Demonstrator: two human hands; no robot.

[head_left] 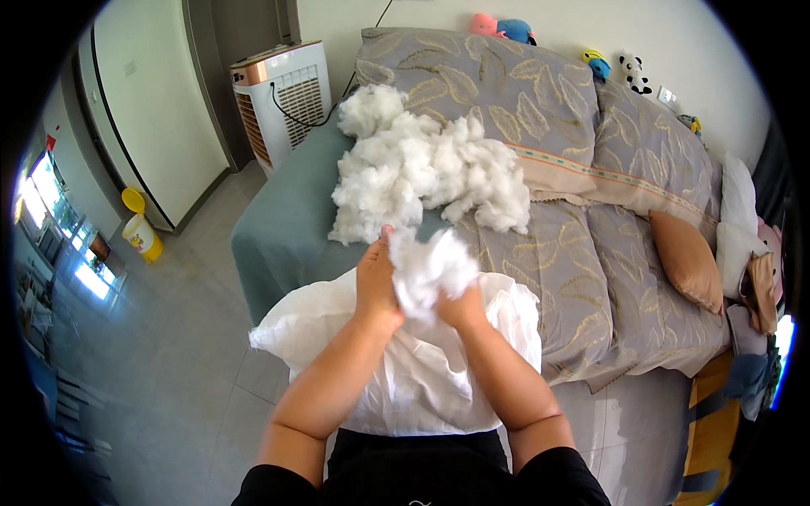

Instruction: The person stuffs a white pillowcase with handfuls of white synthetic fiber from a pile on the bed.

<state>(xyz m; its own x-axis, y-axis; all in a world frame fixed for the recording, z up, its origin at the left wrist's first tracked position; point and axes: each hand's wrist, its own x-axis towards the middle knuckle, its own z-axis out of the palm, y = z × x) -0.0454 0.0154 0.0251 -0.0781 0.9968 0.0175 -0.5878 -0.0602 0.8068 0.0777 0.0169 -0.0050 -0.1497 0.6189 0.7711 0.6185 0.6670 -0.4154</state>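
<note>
Between my two hands is a loose clump of white fiber stuffing (432,268), slightly blurred. My left hand (376,282) grips it from the left, thumb pointing up. My right hand (460,309) holds its lower right side, and the fluff hides most of those fingers. Under my forearms, a white fabric cover (426,379) spreads across my lap and up to the sofa edge. Just beyond my hands, a large heap of the same white stuffing (413,164) lies on the sofa.
The sofa (553,253) has a grey leaf-patterned cover and a teal left arm (274,236). A brown cushion (685,261) leans at its right. An air cooler (283,101) stands behind left, a yellow-lidded bin (142,236) farther left. Plush toys (633,74) line the back.
</note>
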